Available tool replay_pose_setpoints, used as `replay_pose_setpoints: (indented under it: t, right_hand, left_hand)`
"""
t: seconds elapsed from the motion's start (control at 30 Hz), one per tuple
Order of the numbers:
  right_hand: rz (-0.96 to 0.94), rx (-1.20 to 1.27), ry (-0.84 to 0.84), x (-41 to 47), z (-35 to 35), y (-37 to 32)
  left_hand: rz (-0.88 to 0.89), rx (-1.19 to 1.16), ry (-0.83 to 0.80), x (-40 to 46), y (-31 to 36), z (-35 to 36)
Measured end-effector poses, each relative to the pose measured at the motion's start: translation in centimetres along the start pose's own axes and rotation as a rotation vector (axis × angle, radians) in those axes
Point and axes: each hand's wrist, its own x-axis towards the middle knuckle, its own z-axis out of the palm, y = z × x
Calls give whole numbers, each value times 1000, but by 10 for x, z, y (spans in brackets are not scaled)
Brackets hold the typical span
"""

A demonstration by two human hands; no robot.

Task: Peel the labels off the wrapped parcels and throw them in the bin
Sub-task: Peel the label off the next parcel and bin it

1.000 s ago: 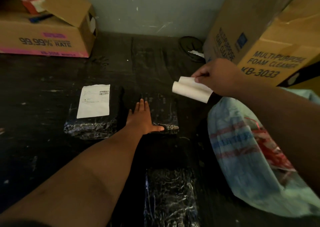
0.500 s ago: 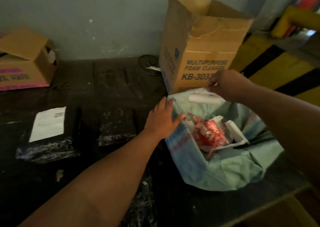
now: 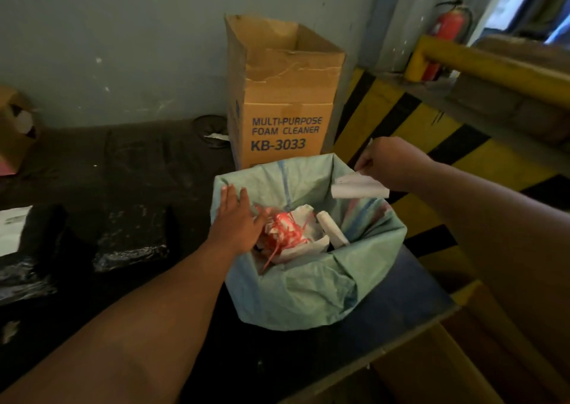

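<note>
The bin (image 3: pixel 308 292) is a box lined with a pale green sack, holding white paper scraps and red strands. My right hand (image 3: pixel 388 163) is over its far right rim, pinching a curled white label (image 3: pixel 359 187) that hangs above the opening. My left hand (image 3: pixel 237 221) lies flat on the bin's left rim, fingers apart, pressing the sack down. On the dark table to the left lie two black wrapped parcels: one bare (image 3: pixel 132 237), and one at the frame's edge (image 3: pixel 24 268) with a white label (image 3: pixel 12 230) stuck on it.
A tall open cardboard box (image 3: pixel 283 107) marked "foam cleaner" stands just behind the bin. Another cardboard box (image 3: pixel 15 125) sits at the far left against the wall. Yellow-and-black striped barrier (image 3: pixel 431 132) and a red fire extinguisher (image 3: pixel 447 30) are to the right. The table edge runs near the bin's right side.
My right hand carried the peeled label from above the parcels over to the bin's opening. My left hand left the parcel and now presses the bin's left rim. The view swung right.
</note>
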Motion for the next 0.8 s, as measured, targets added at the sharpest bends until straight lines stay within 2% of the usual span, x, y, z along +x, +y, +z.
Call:
replay_pose_setpoints:
  t: [0.13,0.53,0.67,0.8]
  right_hand:
    - [-32,14,-12,-2,1,7]
    - [-79,45,-60,3,14,16]
    - [-96,85,-66,12,18,1]
    - [-205,173,-58,28,22,-43]
  left_hand:
    - [-10,30,21,-2,-2,1]
    - [-67,71,-66,0,-2,-2]
    - [-76,64,-70,0,-3,-3]
    - [-45,21,-55,-2,-6,-12]
